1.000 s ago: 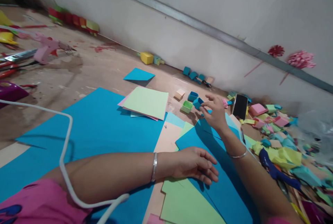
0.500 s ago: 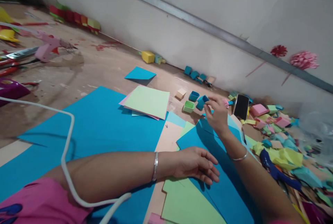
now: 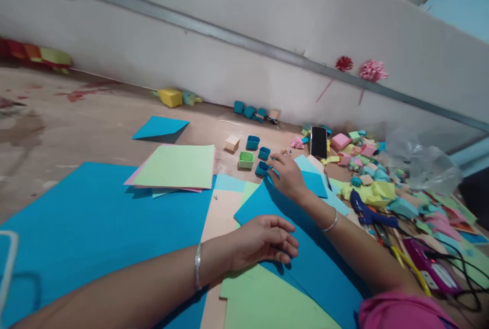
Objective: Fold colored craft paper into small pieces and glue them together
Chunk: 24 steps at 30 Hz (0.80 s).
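Observation:
Bent at the wrist, my right hand (image 3: 286,175) has its fingertips at a small blue paper box (image 3: 262,168), pinched at its right edge. Another blue box (image 3: 264,153) stands just behind it, a third blue box (image 3: 252,142) farther back, and a light green box (image 3: 246,160) to the left. My left hand (image 3: 267,241) rests palm turned sideways over a blue sheet (image 3: 324,263), fingers loosely spread and holding nothing. Under that sheet lie green paper (image 3: 267,301) and peach paper (image 3: 221,217).
A stack of pastel sheets (image 3: 179,166) lies on large blue paper (image 3: 95,217). A phone (image 3: 318,141), paper pieces, a blue glue gun (image 3: 369,212) and a purple device (image 3: 431,268) are at the right. Small blue boxes (image 3: 249,111) line the wall.
The view has turned to the right. My right hand has come nearer to me with a blue box, and one more blue box now shows behind it. My left hand stays loosely spread.

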Motion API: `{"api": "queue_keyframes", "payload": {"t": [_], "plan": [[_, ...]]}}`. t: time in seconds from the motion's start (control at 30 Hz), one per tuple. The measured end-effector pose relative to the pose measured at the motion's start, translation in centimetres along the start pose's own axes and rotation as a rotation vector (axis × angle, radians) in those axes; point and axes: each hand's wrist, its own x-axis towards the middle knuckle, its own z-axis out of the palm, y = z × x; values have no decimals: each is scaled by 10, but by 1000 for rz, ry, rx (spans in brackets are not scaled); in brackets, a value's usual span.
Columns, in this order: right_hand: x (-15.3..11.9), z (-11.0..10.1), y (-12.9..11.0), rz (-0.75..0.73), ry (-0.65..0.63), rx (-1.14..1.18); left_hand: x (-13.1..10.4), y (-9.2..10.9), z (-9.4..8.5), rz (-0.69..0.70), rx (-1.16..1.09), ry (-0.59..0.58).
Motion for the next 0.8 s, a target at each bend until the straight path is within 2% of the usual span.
{"api": "queue_keyframes", "payload": {"t": [0.1, 0.23, 0.3, 0.37, 0.47, 0.53, 0.6, 0.7, 0.8], "plan": [[-6, -27, 22, 37, 41, -28, 1, 1, -2, -4, 13, -9], [-25, -73, 65, 121, 65, -84, -2, 0, 3, 22, 126, -36], [-42, -91, 81, 129, 1, -100, -8, 0, 11, 92, 339, -49], [-61, -103, 89, 105, -93, -119, -15, 2, 18, 217, 708, -86], [-88, -104, 86, 38, -231, -161, -21, 3, 20, 507, 1370, -157], [-99, -96, 80, 7, -286, -205, -20, 1, 16, 605, 1661, -162], [-103, -85, 74, 1, -308, -261, -16, -2, 9, 591, 1817, -155], [-98, -75, 72, 38, -289, -357, -13, -7, 2, 517, 1925, -159], [-87, -86, 80, 160, -180, -483, -13, -9, 0, 520, 1959, -166]]}}
